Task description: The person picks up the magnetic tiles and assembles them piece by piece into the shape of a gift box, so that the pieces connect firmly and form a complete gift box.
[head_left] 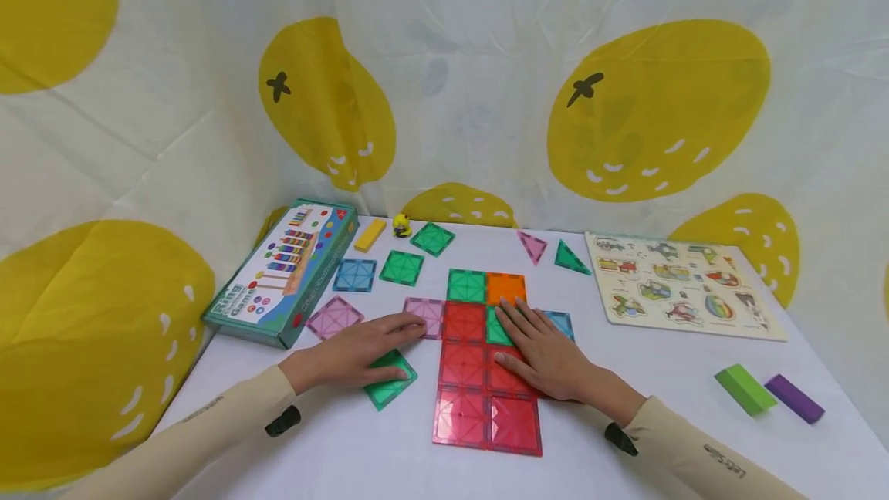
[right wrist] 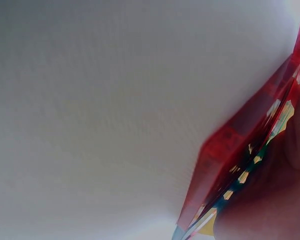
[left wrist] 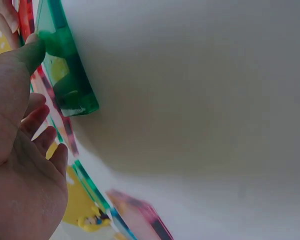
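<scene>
The head view shows the left hand point(head_left: 357, 347) relaxed, clasping nothing, fingertips over a pink translucent square plastic tile point(head_left: 434, 315) and thumb at a green translucent square plastic tile point(head_left: 389, 390), which lies left of the joined red translucent square plastic tiles point(head_left: 464, 365), apart from them. The right hand point(head_left: 545, 353) lies spread, fingers straight, over the right side of that cluster. From where I stand, the tiles look light, stiff and slick, probably brittle if bent; I'd pinch opposite edges. Beyond, a green-edged cardboard game box point(head_left: 281, 268) lies far left, a pale picture puzzle board point(head_left: 646, 284) far right.
</scene>
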`<state>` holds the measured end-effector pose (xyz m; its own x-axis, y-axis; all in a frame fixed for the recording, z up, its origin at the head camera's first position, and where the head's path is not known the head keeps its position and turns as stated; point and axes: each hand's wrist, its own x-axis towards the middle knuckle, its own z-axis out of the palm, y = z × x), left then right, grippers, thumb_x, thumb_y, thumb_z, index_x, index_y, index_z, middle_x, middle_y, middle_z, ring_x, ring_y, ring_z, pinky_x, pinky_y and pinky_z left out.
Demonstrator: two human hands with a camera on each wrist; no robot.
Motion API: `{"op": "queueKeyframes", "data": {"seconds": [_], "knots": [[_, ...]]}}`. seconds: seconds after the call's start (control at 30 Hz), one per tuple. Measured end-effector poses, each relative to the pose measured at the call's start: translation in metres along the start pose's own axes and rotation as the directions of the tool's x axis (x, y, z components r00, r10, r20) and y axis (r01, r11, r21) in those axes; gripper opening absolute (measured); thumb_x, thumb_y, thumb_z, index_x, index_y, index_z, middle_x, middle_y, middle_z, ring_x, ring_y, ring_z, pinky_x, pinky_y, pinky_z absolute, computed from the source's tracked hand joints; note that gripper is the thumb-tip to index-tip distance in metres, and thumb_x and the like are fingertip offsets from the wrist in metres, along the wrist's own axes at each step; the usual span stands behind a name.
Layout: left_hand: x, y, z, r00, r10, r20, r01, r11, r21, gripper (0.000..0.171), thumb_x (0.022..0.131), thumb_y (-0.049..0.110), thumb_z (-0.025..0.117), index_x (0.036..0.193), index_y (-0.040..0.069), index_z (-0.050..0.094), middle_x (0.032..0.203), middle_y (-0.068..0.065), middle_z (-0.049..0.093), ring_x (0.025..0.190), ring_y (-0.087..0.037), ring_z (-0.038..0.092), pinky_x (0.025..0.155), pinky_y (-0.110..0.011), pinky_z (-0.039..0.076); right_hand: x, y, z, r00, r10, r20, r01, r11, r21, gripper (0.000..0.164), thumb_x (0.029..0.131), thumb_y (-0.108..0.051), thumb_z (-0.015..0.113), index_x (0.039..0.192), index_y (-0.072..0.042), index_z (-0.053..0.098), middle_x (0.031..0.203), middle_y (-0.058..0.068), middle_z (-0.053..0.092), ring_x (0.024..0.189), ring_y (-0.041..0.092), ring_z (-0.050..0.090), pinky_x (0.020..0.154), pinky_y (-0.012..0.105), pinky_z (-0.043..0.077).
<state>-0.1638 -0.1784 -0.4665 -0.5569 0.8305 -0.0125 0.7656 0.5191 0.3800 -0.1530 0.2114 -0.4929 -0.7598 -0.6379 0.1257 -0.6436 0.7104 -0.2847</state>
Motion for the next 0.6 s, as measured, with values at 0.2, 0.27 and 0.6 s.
{"op": "queueKeyframes", "data": {"seconds": [0.2,0.27,0.6], "knots": [[0.013,0.006,0.001,1.000,-0.007,0.006,0.007,1.000,0.010,0.075,0.105,0.043,0.067,0.166,0.012,0.037,0.168,-0.005,0.033,0.153,-0.024,0.032,0.118,-0.046,0.038,0.001,-0.003,-0.001,1.000,-0.020,-0.023,0.020,1.000,-0.008,0.080,0.108,-0.051,0.055,0.165,-0.001,0.032,0.169,0.022,0.028,0.154,0.048,0.021,0.120,0.066,0.024],[0.016,0.008,0.002,1.000,-0.014,0.009,0.014,1.000,0.007,0.075,0.105,0.043,0.067,0.166,0.013,0.036,0.168,-0.005,0.033,0.153,-0.024,0.032,0.117,-0.046,0.039,0.001,-0.002,-0.001,1.000,-0.018,-0.019,0.018,1.000,-0.023,0.079,0.108,-0.051,0.053,0.165,-0.002,0.031,0.170,0.021,0.027,0.154,0.048,0.020,0.121,0.065,0.023],[0.031,0.011,0.013,0.999,-0.037,-0.019,0.038,0.998,0.058,0.073,0.107,0.042,0.063,0.165,0.006,0.036,0.165,-0.011,0.034,0.151,-0.026,0.032,0.114,-0.040,0.044,0.000,-0.004,-0.002,1.000,0.007,0.005,-0.007,1.000,-0.023,0.081,0.107,-0.051,0.056,0.165,-0.001,0.031,0.171,0.020,0.025,0.156,0.046,0.018,0.121,0.065,0.022]]}}
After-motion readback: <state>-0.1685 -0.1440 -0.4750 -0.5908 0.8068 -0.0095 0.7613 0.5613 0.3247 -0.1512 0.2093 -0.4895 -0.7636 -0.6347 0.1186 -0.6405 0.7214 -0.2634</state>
